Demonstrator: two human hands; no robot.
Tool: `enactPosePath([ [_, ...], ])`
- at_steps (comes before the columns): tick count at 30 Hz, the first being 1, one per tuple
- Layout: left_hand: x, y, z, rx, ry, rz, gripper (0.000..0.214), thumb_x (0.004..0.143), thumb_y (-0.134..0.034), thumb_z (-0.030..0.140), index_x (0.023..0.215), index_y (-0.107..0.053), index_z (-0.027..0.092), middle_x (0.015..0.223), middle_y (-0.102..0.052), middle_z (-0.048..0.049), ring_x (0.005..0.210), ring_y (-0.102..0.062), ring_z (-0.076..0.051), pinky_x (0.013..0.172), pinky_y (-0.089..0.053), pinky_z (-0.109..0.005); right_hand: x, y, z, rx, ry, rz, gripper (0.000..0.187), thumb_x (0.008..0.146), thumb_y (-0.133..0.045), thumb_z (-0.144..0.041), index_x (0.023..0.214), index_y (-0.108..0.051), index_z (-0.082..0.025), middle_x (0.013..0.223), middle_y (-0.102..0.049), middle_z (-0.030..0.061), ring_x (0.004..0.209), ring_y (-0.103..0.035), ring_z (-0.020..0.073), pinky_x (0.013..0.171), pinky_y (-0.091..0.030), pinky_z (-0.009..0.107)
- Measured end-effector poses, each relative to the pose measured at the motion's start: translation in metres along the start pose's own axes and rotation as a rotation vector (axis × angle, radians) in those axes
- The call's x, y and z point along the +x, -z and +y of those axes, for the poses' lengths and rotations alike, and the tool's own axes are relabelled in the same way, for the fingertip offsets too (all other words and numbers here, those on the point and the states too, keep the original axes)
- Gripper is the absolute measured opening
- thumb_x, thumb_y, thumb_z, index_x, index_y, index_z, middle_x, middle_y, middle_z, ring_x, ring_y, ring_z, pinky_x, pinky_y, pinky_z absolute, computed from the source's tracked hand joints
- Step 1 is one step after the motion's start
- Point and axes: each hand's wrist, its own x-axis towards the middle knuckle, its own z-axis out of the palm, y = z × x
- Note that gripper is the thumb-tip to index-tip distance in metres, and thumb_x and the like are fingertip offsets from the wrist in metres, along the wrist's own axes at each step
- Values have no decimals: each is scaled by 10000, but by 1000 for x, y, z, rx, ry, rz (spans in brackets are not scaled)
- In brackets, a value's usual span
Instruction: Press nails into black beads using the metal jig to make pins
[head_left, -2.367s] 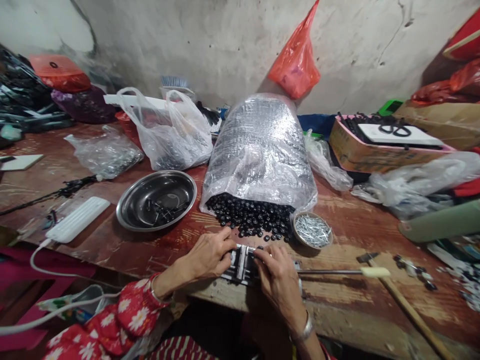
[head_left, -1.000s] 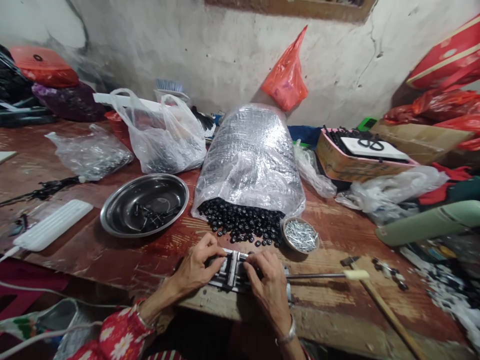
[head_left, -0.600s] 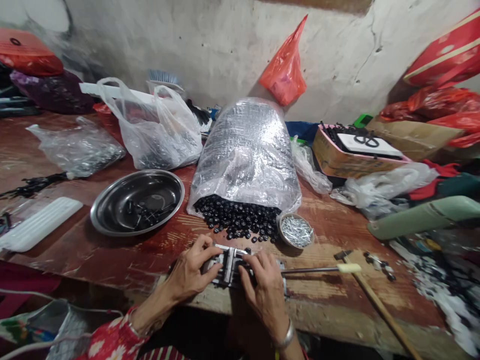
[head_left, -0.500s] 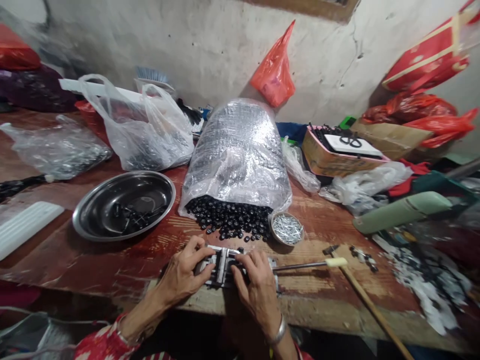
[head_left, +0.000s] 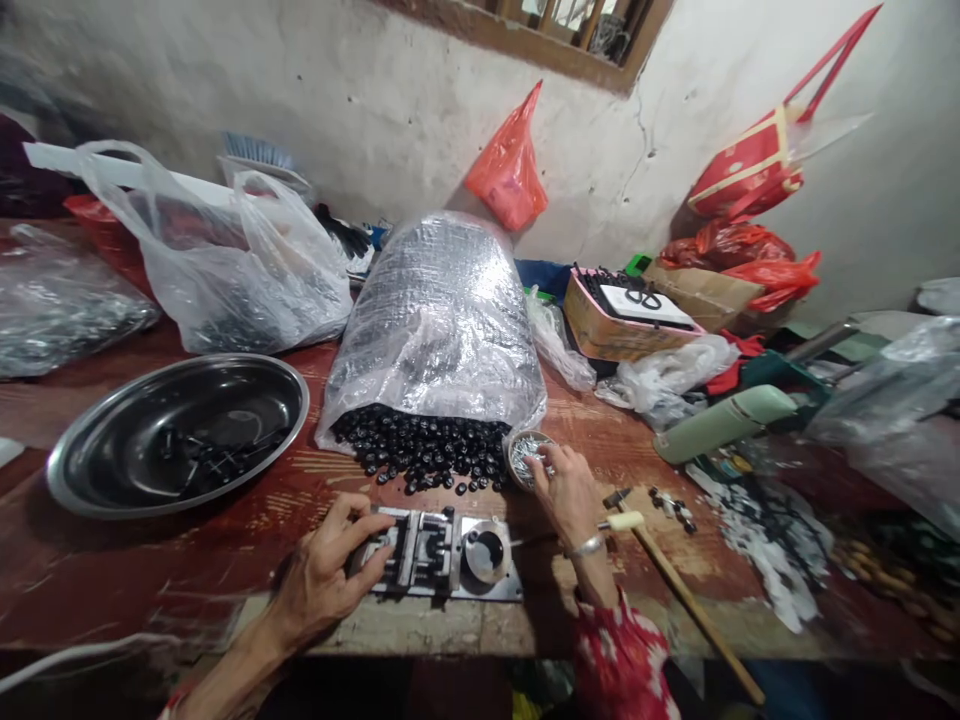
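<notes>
Steel bowl (head_left: 97,460) sat far left. Left hand (head_left: 326,575) lay with loose, spread fingers on the metal jig (head_left: 450,555) at the table edge. Right hand (head_left: 568,487) had fingertips at the nail dish (head_left: 513,460); its grip could not be told.

Matt grey metal jig (head_left: 442,555); glossy steel bowl (head_left: 112,450). Clear, glossy plastic bag (head_left: 442,300). Rough, worn wooden table (head_left: 187,565).

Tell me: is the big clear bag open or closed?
Open. The clear bag lies on its side and black beads spill from its mouth onto the table.
</notes>
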Motion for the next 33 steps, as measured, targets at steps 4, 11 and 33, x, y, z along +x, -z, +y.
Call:
enactPosePath([
  [4, 0, 1, 1, 8, -5, -9, 222, 967, -608, 276, 1170, -687, 234, 1077, -554, -51, 947, -659, -149, 864, -572, -242, 13, -20, 0, -72, -21, -37, 93, 909, -627, -221, 838, -683, -201, 918, -704, 109, 850, -553, 240, 699, -326, 333],
  [11, 1, 2, 2, -6, -18, 2, 219, 975, -602, 263, 1178, -679, 234, 1072, -543, -51, 947, -647, -146, 846, -566, -235, 12, -22, 8, 44, -24, -3, 195, 908, -531, -208, 788, -686, -216, 825, -703, 86, 790, -562, 215, 712, -348, 325],
  [33, 2, 3, 6, -27, 6, 5, 218, 965, -603, 246, 1172, -669, 239, 1099, -534, -53, 957, -632, -150, 825, -563, -240, 3, -20, 16, 555, -92, 142, 306, 915, -558, -461, 929, -699, -190, 949, -729, 82, 854, -622, 219, 784, -481, 348],
])
